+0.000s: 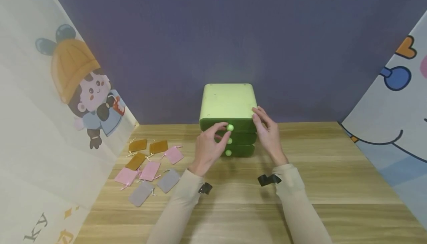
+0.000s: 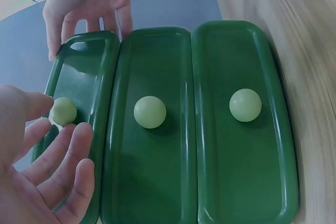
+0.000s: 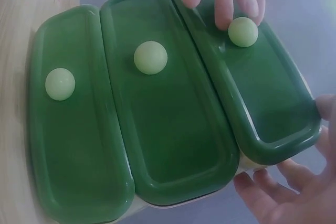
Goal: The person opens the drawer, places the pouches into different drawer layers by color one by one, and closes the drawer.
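8 pouches point(image 1: 150, 171), near the surface's point(image 1: 317, 162) left edge. My left hand point(image 1: 209, 145), pinching the top knob point(image 1: 230, 128): fingertip hold could slip. 1 green cabinet point(image 1: 227, 101), middle of far edge: hard pulling could drag it. My right hand point(image 1: 269, 134), fingers resting along its right side: slack pressure could allow twisting.

Wood-grain tabletop point(image 1: 337, 184), small green three-drawer chest point(image 1: 228, 101) standing near the middle of its far edge, three brown drawstring pouches point(image 1: 138, 145) toward the far left corner, three pink pouches point(image 1: 150, 171) beside and in front of these, two grey pouches point(image 1: 169, 180) closer to the near edge
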{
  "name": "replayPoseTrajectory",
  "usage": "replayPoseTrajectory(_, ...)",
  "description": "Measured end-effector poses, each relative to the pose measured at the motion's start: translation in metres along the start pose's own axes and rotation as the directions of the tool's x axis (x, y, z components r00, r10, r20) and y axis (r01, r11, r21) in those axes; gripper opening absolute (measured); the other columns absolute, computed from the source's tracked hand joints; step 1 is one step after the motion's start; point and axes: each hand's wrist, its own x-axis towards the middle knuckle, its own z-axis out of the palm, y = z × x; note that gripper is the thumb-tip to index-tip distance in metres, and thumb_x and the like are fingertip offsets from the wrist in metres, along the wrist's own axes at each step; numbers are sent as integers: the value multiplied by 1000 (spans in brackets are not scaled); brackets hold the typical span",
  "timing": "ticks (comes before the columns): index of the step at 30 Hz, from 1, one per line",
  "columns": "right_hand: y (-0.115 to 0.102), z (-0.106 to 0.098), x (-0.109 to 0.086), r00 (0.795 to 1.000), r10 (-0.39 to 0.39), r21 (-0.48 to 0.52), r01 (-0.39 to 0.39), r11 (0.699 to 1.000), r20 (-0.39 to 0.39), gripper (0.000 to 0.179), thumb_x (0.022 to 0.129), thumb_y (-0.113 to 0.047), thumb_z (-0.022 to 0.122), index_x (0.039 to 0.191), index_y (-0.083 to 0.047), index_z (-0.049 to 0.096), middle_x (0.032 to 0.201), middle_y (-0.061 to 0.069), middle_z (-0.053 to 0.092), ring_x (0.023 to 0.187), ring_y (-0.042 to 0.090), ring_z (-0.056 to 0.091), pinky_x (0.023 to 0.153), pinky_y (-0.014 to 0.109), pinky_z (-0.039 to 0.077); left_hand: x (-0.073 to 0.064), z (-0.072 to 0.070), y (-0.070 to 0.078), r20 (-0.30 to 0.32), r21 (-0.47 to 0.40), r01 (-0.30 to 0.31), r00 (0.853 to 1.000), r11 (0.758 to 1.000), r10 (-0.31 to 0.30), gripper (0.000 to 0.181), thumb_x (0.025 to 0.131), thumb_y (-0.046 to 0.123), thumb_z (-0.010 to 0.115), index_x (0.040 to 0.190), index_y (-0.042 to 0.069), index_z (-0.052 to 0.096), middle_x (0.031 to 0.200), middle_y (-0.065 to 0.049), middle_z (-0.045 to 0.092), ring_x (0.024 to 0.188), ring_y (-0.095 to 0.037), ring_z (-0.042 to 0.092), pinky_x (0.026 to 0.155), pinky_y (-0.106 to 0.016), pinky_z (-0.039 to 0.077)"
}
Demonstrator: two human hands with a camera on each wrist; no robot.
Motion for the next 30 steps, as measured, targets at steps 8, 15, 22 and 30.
replayPoseTrajectory(8, 1, 0, 1, 1000, 21, 15, -21, 1000, -6, 46, 112, -38, 56, 150, -14, 61, 170, 0, 43, 157, 24, 41, 91, 17, 57, 2, 4, 3, 19, -46, 59, 998, 997, -59, 31, 99, 24, 75, 128, 14, 72, 109, -10, 82, 77, -22, 81, 73, -37, 65)
replayPoseTrajectory(15, 1, -2, 0, 998, 59, 47, -61, 997, 35, 48, 111, -41, 56, 152, -17, 60, 171, -3, 39, 152, 26, 48, 79, 14, 57, 2, 9, 3, -10, -96, 103, 995, 990, -104, 27, 99, 21, 76, 126, 16, 74, 107, -10, 82, 80, -25, 80, 76, -39, 64)
replayPoseTrajectory(22, -3, -4, -2, 997, 66, 39, -68, 997, 45, 48, 111, -42, 56, 152, -17, 60, 171, -5, 40, 155, 22, 45, 94, 10, 51, 1, 11, 2, -20, -124, 108, 994, 986, -111, 26, 99, 19, 76, 125, 14, 74, 106, -13, 82, 79, -27, 79, 70, -32, 63)
replayPoseTrajectory(30, -2, -6, 1, 996, 54, 14, -55, 998, 69, 49, 115, -41, 46, 155, -16, 56, 171, -2, 39, 162, 17, 32, 132, 40, 27, 1, 11, 3, -26, -136, 104, 994, 985, -109, 26, 98, 18, 76, 123, 12, 75, 105, -13, 82, 79, -26, 78, 70, -31, 62)
